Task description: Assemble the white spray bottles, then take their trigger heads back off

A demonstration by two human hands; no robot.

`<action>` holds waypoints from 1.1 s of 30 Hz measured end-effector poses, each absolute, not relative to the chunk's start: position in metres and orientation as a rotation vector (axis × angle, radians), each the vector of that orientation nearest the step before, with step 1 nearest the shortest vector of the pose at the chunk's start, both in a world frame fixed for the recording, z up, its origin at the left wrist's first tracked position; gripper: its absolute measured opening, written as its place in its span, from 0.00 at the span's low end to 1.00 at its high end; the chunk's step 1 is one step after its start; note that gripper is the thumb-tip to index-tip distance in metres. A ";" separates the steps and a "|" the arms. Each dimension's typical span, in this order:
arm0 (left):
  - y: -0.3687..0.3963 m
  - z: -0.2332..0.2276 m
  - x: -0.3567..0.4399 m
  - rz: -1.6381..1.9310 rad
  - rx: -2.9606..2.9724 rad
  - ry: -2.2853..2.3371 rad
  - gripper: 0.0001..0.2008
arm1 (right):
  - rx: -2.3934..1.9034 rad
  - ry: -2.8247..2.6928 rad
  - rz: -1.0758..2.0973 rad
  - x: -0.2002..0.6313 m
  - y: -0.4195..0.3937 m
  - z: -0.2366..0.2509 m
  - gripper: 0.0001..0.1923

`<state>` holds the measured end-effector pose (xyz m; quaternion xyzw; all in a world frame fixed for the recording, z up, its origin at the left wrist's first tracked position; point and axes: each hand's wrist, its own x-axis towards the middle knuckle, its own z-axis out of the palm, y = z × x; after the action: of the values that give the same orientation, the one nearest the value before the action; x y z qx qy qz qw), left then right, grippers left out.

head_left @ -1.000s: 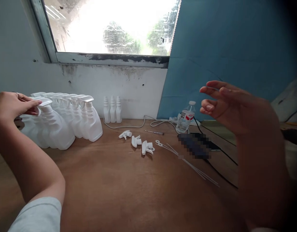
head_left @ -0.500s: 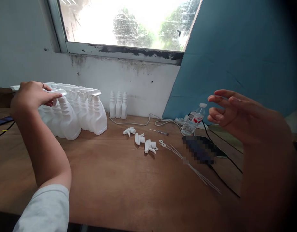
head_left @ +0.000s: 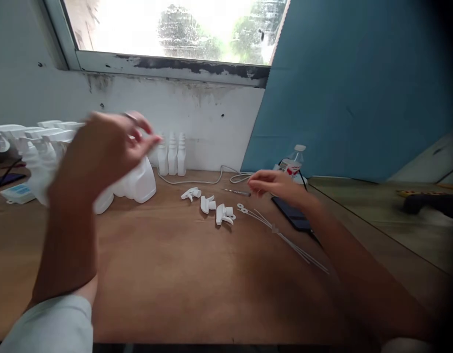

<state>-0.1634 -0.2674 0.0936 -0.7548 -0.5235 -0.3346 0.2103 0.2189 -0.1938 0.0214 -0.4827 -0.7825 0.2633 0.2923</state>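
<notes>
My left hand (head_left: pixel 104 152), blurred by motion, is raised over the left side of the table with its fingers apart and nothing visible in them. Its fingertips point at three small white bottles (head_left: pixel 172 157) by the wall, and I cannot tell whether they touch. White spray bottles (head_left: pixel 140 184) stand behind the hand, partly hidden by it. My right hand (head_left: pixel 274 185) hovers over the table with loosely bent fingers, nothing visible in it. Below it lie thin white tubes (head_left: pixel 281 235) with small rings (head_left: pixel 242 208). Three white trigger spray heads (head_left: pixel 207 204) lie between the hands.
A thin screwdriver-like tool (head_left: pixel 235 191) and a pale cable (head_left: pixel 197 184) lie toward the back. Behind my right hand are a clear water bottle (head_left: pixel 293 159) and a dark phone (head_left: pixel 292 214). A pale blue-and-white box (head_left: pixel 18 193) sits at the left.
My left hand has moved right, away from the spray bottle top, toward the small bottles. My right hand has moved left and lower over the table. The view has shifted to the right.
</notes>
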 end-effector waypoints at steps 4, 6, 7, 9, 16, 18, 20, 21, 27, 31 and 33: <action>-0.218 0.029 -0.077 -0.672 -2.577 -1.112 0.13 | -1.415 -2.287 0.318 0.221 -0.177 -0.050 0.10; -0.194 -0.019 -0.062 -0.548 -2.688 -0.927 0.14 | -1.424 -2.315 0.200 0.225 -0.175 -0.075 0.15; -0.184 -0.040 -0.059 -0.533 -2.706 -0.882 0.18 | -1.430 -2.332 0.159 0.227 -0.175 -0.083 0.16; -0.172 -0.074 -0.059 -0.533 -2.728 -0.863 0.24 | -1.441 -2.361 0.098 0.230 -0.175 -0.094 0.16; -0.176 -0.102 -0.059 -0.684 -2.832 -0.931 0.18 | -1.405 -2.399 0.017 0.230 -0.170 -0.104 0.15; -0.179 -0.103 -0.059 -0.753 -2.844 -0.987 0.18 | -1.409 -2.392 0.015 0.229 -0.168 -0.106 0.16; -0.184 -0.104 -0.062 -0.843 -2.874 -1.036 0.19 | -1.420 -2.381 0.009 0.229 -0.166 -0.108 0.18; -0.187 -0.104 -0.064 -0.910 -2.893 -1.054 0.19 | -1.427 -2.376 0.006 0.229 -0.165 -0.109 0.18; -0.221 -0.100 -0.072 -1.467 -3.131 -1.223 0.16 | -1.452 -2.350 0.015 0.227 -0.167 -0.107 0.10; -0.239 -0.097 -0.072 -1.600 -3.315 -1.315 0.17 | -1.421 -2.293 0.010 0.223 -0.170 -0.103 0.06; -0.242 -0.096 -0.071 -1.553 -3.394 -1.246 0.17 | -1.378 -2.270 0.014 0.220 -0.172 -0.100 0.04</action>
<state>-0.0709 -0.2415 -0.0963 -0.7955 -0.2921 -0.3641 -0.3863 0.2203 -0.1720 -0.1005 -0.5037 -0.8297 0.0050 0.2407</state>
